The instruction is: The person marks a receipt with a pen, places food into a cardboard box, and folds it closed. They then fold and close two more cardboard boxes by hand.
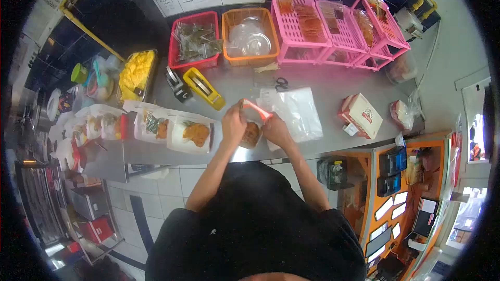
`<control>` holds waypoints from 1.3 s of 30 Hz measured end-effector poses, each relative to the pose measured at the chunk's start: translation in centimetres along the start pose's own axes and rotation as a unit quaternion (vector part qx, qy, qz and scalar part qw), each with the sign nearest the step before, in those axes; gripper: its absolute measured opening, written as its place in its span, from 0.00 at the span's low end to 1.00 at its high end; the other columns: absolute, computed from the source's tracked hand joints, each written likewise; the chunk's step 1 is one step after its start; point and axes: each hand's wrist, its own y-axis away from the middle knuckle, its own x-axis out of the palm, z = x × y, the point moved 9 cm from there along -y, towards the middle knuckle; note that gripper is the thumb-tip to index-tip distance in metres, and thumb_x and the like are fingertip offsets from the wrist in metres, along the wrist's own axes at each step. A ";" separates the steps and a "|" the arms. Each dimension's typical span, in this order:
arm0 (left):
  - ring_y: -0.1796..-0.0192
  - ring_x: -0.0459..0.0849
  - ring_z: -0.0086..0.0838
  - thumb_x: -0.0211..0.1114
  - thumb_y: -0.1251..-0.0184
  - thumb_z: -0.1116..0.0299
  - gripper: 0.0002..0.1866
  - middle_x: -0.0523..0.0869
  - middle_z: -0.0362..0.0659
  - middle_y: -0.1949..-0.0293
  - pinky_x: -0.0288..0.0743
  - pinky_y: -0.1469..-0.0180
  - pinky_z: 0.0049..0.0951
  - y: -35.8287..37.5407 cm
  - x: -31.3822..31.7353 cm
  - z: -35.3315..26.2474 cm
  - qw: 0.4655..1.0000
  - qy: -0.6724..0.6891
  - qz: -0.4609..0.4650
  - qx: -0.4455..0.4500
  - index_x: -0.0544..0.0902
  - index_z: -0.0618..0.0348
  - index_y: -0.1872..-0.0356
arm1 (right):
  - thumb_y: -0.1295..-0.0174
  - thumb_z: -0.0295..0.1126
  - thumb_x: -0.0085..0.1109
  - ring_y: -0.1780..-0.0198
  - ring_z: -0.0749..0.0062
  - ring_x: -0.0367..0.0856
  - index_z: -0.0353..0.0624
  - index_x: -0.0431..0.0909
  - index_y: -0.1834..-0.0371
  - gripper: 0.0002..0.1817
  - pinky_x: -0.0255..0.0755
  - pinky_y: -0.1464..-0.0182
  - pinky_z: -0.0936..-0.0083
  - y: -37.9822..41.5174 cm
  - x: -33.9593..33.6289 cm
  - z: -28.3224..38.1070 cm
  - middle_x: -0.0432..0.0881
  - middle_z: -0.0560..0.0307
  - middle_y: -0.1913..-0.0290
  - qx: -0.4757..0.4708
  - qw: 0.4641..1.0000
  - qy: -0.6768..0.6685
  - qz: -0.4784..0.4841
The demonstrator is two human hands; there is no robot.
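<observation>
In the head view a paper food box (251, 136) stands at the counter's front edge with brown food inside. My left hand (234, 124) is closed on its left side. My right hand (277, 130) is closed at the box's right, by an orange-red and white flap (257, 108) that spans the gap between both hands. Fingers partly hide the box walls. Left of my hands, an open white box (188, 136) holds a golden-brown fried piece. Another open box (151, 125) beside it holds food and a green leafy packet. White plastic sheets (298, 114) lie right of my right hand.
A yellow tape dispenser (203, 88) and a black one (178, 84) lie behind. Farther back stand a red basket (174, 47), an orange basket (225, 34) and pink racks (302, 52). A tray of yellow food (136, 75) is left; a printed carton (361, 116) is right.
</observation>
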 end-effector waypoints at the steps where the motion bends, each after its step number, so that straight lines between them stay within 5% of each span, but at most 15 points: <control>1: 0.48 0.86 0.54 0.64 0.35 0.74 0.22 0.86 0.59 0.48 0.81 0.46 0.47 0.4 -0.6 0.5 1.000 0.000 -0.001 -0.002 0.79 0.66 0.39 | 0.43 0.27 0.59 0.49 0.35 0.81 0.34 0.78 0.45 0.21 0.77 0.47 0.53 0.5 -0.8 0.7 0.84 0.36 0.50 -0.082 0.996 0.011 -0.010; 5: 0.46 0.86 0.53 0.61 0.31 0.74 0.18 0.86 0.57 0.46 0.81 0.44 0.43 3.8 -3.0 -0.6 0.998 0.050 0.024 0.037 0.82 0.61 0.41 | 0.48 0.28 0.64 0.42 0.44 0.78 0.38 0.76 0.39 0.28 0.75 0.40 0.58 3.3 -1.0 0.2 0.80 0.40 0.47 -0.193 0.976 0.067 -0.073; 10: 0.51 0.89 0.48 0.59 0.25 0.68 0.15 0.88 0.57 0.52 0.81 0.47 0.43 10.8 -2.3 2.2 0.979 0.102 0.015 -0.176 0.81 0.65 0.44 | 0.45 0.32 0.67 0.40 0.46 0.77 0.37 0.71 0.33 0.34 0.70 0.37 0.53 5.0 2.6 -1.4 0.78 0.41 0.42 -0.151 0.978 0.074 -0.126; 11: 0.54 0.90 0.46 0.59 0.24 0.64 0.17 0.88 0.57 0.54 0.82 0.47 0.42 12.2 -1.6 5.0 0.954 0.129 0.032 -0.270 0.81 0.67 0.44 | 0.45 0.32 0.67 0.40 0.46 0.77 0.37 0.71 0.33 0.34 0.70 0.37 0.53 5.3 3.4 -1.0 0.78 0.41 0.42 -0.151 0.977 0.073 -0.129; 13: 0.52 0.90 0.39 0.54 0.20 0.48 0.28 0.89 0.49 0.51 0.83 0.46 0.38 14.8 3.1 8.5 0.743 0.453 0.118 -0.478 0.81 0.69 0.43 | 0.45 0.33 0.67 0.41 0.45 0.76 0.36 0.70 0.31 0.35 0.70 0.37 0.54 6.3 3.7 -0.6 0.78 0.41 0.43 -0.153 0.965 0.097 -0.191; 17: 0.38 0.83 0.40 0.51 0.18 0.59 0.24 0.82 0.52 0.38 0.76 0.34 0.42 11.7 4.0 2.8 0.633 0.629 0.142 -0.429 0.74 0.68 0.34 | 0.44 0.32 0.67 0.39 0.48 0.74 0.38 0.68 0.27 0.38 0.64 0.31 0.53 6.6 4.8 -1.4 0.78 0.44 0.42 -0.114 0.981 0.062 -0.143; 19: 0.37 0.83 0.42 0.52 0.19 0.59 0.24 0.82 0.55 0.38 0.78 0.35 0.43 11.3 4.8 1.8 0.646 0.607 0.196 -0.418 0.73 0.68 0.33 | 0.37 0.36 0.59 0.34 0.53 0.73 0.39 0.69 0.28 0.32 0.59 0.27 0.48 6.4 4.7 -1.7 0.77 0.44 0.38 -0.117 0.966 0.168 -0.155; 22: 0.40 0.84 0.44 0.57 0.21 0.62 0.18 0.84 0.53 0.45 0.81 0.39 0.40 11.6 3.6 3.4 0.673 0.578 0.136 -0.442 0.77 0.66 0.42 | 0.38 0.36 0.61 0.38 0.53 0.76 0.39 0.70 0.30 0.31 0.61 0.28 0.51 7.2 3.8 -0.8 0.79 0.46 0.44 -0.123 0.951 0.176 -0.223; 24: 0.51 0.85 0.41 0.66 0.28 0.62 0.14 0.84 0.50 0.52 0.82 0.50 0.36 11.2 2.2 6.0 0.790 0.452 0.057 -0.410 0.77 0.63 0.54 | 0.37 0.36 0.58 0.34 0.54 0.75 0.40 0.69 0.28 0.31 0.56 0.26 0.43 6.7 4.9 -2.0 0.77 0.47 0.36 -0.077 0.968 0.174 -0.162; 25: 0.51 0.85 0.41 0.66 0.28 0.62 0.14 0.84 0.50 0.52 0.82 0.50 0.36 10.7 2.1 5.4 0.793 0.448 0.064 -0.408 0.77 0.63 0.54 | 0.37 0.36 0.58 0.34 0.54 0.75 0.40 0.69 0.28 0.31 0.56 0.26 0.43 6.9 4.8 -2.3 0.77 0.47 0.36 -0.071 0.969 0.171 -0.166; 27: 0.58 0.80 0.37 0.74 0.36 0.59 0.19 0.81 0.48 0.58 0.77 0.54 0.36 8.2 -2.5 2.6 0.980 0.023 0.033 -0.193 0.74 0.61 0.63 | 0.41 0.32 0.61 0.35 0.58 0.75 0.42 0.71 0.30 0.32 0.56 0.26 0.45 8.0 5.8 -2.0 0.79 0.50 0.41 -0.089 0.961 0.197 -0.171; 32: 0.55 0.76 0.38 0.78 0.40 0.52 0.24 0.77 0.48 0.61 0.72 0.49 0.39 12.6 -1.1 11.1 0.983 -0.002 -0.009 -0.182 0.76 0.62 0.65 | 0.40 0.28 0.57 0.35 0.58 0.75 0.43 0.75 0.34 0.27 0.62 0.34 0.47 9.0 6.2 -3.5 0.79 0.53 0.41 -0.010 0.931 0.242 -0.274; 34: 0.55 0.77 0.38 0.78 0.41 0.50 0.26 0.79 0.49 0.58 0.72 0.49 0.38 13.7 -1.8 11.4 0.972 0.025 -0.004 -0.235 0.77 0.62 0.63 | 0.39 0.26 0.55 0.42 0.54 0.80 0.43 0.79 0.39 0.22 0.60 0.34 0.44 10.7 4.0 -3.3 0.81 0.45 0.43 0.074 0.968 0.126 -0.204; 36: 0.54 0.77 0.37 0.78 0.41 0.49 0.27 0.79 0.50 0.57 0.72 0.48 0.38 13.9 -2.1 10.8 0.952 0.048 0.003 -0.302 0.77 0.63 0.61 | 0.44 0.23 0.59 0.57 0.48 0.85 0.46 0.84 0.55 0.14 0.71 0.42 0.53 13.6 0.7 -1.4 0.82 0.46 0.52 0.093 0.971 0.116 -0.187; 39: 0.53 0.78 0.36 0.78 0.41 0.49 0.29 0.80 0.48 0.57 0.73 0.47 0.36 15.3 -1.2 11.6 0.930 0.094 0.012 -0.355 0.77 0.63 0.55 | 0.44 0.24 0.59 0.55 0.44 0.84 0.49 0.82 0.54 0.14 0.74 0.50 0.50 15.9 4.0 -3.2 0.82 0.44 0.55 0.170 0.984 0.050 -0.027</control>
